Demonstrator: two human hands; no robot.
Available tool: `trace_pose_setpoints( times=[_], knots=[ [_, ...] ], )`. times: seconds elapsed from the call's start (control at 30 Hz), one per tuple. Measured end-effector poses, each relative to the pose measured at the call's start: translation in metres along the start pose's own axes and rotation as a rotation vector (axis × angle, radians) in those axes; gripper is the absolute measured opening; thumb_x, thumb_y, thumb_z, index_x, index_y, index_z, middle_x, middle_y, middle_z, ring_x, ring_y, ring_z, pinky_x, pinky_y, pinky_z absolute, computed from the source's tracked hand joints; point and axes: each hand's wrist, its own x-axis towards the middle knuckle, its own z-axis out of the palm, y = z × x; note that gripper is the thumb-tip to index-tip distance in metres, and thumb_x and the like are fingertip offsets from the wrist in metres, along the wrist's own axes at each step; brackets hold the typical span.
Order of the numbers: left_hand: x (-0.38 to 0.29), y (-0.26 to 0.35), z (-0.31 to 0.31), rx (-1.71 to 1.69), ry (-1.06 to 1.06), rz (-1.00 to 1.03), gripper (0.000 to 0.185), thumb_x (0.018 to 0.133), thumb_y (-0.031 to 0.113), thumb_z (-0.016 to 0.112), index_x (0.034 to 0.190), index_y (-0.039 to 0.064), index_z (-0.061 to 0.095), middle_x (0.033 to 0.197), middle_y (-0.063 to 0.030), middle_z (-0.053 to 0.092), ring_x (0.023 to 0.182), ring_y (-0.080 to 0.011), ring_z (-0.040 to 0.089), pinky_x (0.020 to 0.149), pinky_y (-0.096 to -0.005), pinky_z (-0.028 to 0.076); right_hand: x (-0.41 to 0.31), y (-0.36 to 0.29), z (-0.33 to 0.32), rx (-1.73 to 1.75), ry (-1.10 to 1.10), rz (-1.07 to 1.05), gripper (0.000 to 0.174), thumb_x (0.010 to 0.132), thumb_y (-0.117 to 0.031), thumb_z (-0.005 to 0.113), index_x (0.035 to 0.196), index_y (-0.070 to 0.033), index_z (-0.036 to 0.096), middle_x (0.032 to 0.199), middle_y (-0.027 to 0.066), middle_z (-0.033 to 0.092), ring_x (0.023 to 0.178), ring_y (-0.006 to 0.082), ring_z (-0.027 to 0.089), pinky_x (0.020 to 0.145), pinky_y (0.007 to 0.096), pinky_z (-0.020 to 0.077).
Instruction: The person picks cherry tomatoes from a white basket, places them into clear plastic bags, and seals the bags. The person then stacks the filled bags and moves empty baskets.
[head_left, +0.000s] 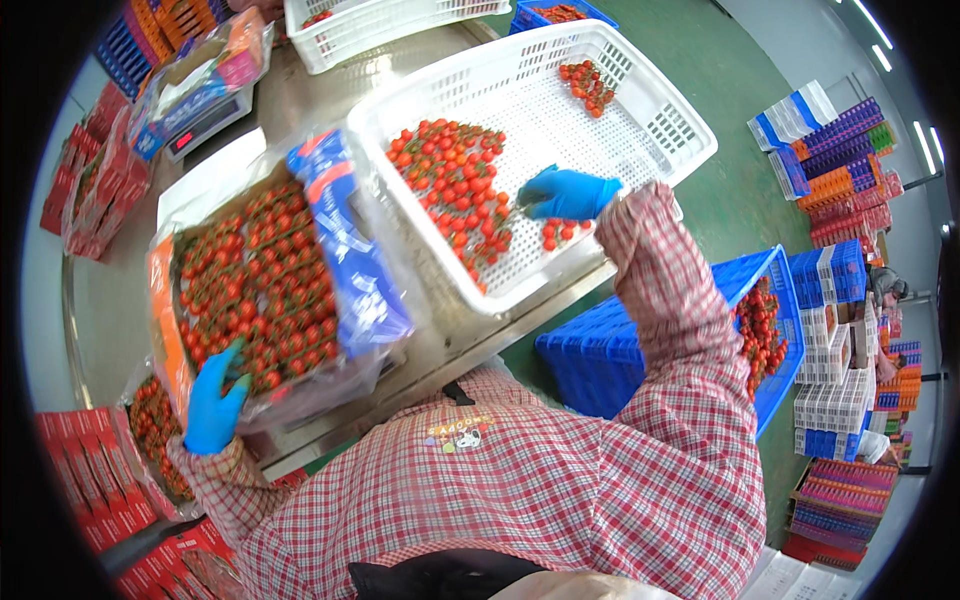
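My left hand (215, 395), in a blue glove with greenish fingertips, rests at the near left corner of an open carton (163, 300) packed with cherry tomatoes on the vine (259, 277). Its fingers are apart, touching the tomatoes. My right hand (559, 193), gloved in blue, is low inside a white perforated plastic crate (480, 296). Its fingertips point at the loose pile of cherry tomatoes (457, 180); whether they hold anything is hidden. A small cluster (559, 232) lies under its wrist side, and another cluster (587, 88) is in the crate's far corner.
A digital scale (210, 124) with an open carton stands at the upper left. Another white crate (390, 30) is at the top. Blue crates (592, 352) stand right of the metal table's edge (525, 322), one holding tomatoes. A tomato carton (154, 427) and red cartons are lower left.
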Motion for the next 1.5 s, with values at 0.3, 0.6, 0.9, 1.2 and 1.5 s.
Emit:
trace_pose_setpoints(
  times=[0.3, 0.6, 0.9, 1.2, 1.5],
  knots=[
    [0.112, 0.215, 0.075, 0.11, -0.073, 0.322, 0.045, 0.078, 0.01, 0.062, 0.121, 0.003, 0.05, 0.114, -0.0147, 0.054, 0.101, -0.0274, 0.054, 0.088, -0.0339, 0.042, 0.066, 0.296, -0.093, -0.532, 0.503, 0.774, 0.042, 0.075, -0.015, 0.059, 0.117, -0.01, 0.05, 0.112, 0.0192, 0.051, 0.099, 0.0347, 0.055, 0.081, 0.0405, 0.0472],
    [0.302, 0.278, 0.185, 0.57, -0.576, 0.506, 0.054, 0.082, 0.031, 0.057, 0.128, 0.008, 0.042, 0.121, -0.0145, 0.047, 0.106, -0.0317, 0.051, 0.087, -0.0397, 0.045, 0.08, 0.281, -0.158, -0.397, 0.357, 0.531, 0.033, 0.083, -0.019, 0.049, 0.115, -0.01, 0.055, 0.107, 0.0164, 0.06, 0.092, 0.0303, 0.061, 0.078, 0.0391, 0.0499],
    [0.407, 0.275, 0.377, 0.56, -0.45, 0.485, 0.076, 0.073, 0.026, 0.065, 0.137, 0.009, 0.028, 0.13, -0.015, 0.038, 0.115, -0.0336, 0.041, 0.096, -0.0436, 0.038, 0.139, 0.316, -0.131, 0.621, 1.237, 0.444, 0.039, 0.077, -0.024, 0.061, 0.106, -0.002, 0.047, 0.093, 0.0136, 0.059, 0.081, 0.0226, 0.059, 0.07, 0.0353, 0.0501],
    [0.41, 0.24, 0.354, -0.23, -0.518, 0.155, 0.08, 0.072, 0.022, 0.068, 0.14, 0.013, 0.027, 0.124, -0.0147, 0.041, 0.112, -0.0281, 0.043, 0.096, -0.0366, 0.036, 0.048, 0.301, -0.197, 1.321, 0.506, 0.33, 0.023, 0.072, -0.015, 0.068, 0.087, -0.001, 0.057, 0.071, 0.0067, 0.053, 0.065, 0.0199, 0.057, 0.059, 0.0302, 0.0476],
    [0.356, 0.271, 0.297, -1.529, -0.584, -0.079, 0.053, 0.079, 0.019, 0.059, 0.125, -0.002, 0.043, 0.118, -0.0136, 0.054, 0.097, -0.0198, 0.055, 0.082, -0.0289, 0.046, -0.033, 0.165, -0.165, 1.835, 0.274, -0.35, 0.059, 0.092, -0.049, 0.036, 0.13, -0.004, 0.036, 0.094, 0.0118, 0.057, 0.064, 0.0182, 0.05, 0.064, 0.0329, 0.044]
  ],
)
